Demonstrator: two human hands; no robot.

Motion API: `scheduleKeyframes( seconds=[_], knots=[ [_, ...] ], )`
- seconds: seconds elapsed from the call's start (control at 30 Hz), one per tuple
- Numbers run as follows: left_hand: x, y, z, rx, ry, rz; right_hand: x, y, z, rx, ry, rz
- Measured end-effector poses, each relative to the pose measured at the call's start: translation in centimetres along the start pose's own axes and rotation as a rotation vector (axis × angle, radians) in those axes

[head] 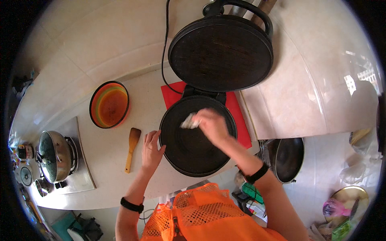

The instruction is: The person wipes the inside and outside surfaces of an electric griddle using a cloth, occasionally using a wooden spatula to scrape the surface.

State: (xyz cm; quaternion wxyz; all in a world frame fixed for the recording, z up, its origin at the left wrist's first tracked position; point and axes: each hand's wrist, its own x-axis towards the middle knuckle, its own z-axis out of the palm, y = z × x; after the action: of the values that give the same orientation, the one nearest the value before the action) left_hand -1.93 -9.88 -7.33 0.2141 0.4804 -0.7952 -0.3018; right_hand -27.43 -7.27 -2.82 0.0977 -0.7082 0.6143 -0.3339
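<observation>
An electric griddle stands with its round black lid (221, 54) raised and its round lower plate (193, 156) facing up. My right hand (211, 123), blurred, holds a crumpled whitish cloth or paper wad (190, 121) over the upper part of the lower plate. With the fingertips and thumb at the plate's left rim, my left hand (153, 149) has its fingers apart and holds nothing. A red mat (241, 126) lies under the griddle. Left of my left hand, a wooden spatula (132, 149) lies on the counter.
A striped orange bowl (110, 105) sits at the upper left of the counter (111, 192). Farther left, a lidded pot (57, 156) stands on a stove. The griddle's black cord (164, 54) runs up the wall. A dark pan (289, 159) is beyond the counter's right end.
</observation>
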Motion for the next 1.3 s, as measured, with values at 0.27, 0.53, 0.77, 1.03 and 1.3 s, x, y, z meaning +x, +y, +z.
scheduleKeyframes(
  seconds=[0.27,0.53,0.77,1.03,1.3],
  knots=[
    [3.6,0.1,2.4,0.170,0.081,0.074,12.7,4.1,-5.7,-0.727,-0.001,-0.664],
    [3.7,-0.4,2.5,0.187,0.091,0.063,5.1,9.4,-11.8,-0.829,-0.093,-0.314],
    [3.8,-0.7,2.4,0.212,0.064,0.100,9.7,6.5,-8.8,-0.606,0.001,-0.510],
    [10.1,4.1,-2.7,0.211,0.142,0.283,4.7,8.3,-15.1,-0.671,0.065,-0.355],
    [25.2,15.1,-8.0,0.142,0.487,0.675,14.6,2.2,-10.7,-0.584,0.272,-0.629]
  ],
)
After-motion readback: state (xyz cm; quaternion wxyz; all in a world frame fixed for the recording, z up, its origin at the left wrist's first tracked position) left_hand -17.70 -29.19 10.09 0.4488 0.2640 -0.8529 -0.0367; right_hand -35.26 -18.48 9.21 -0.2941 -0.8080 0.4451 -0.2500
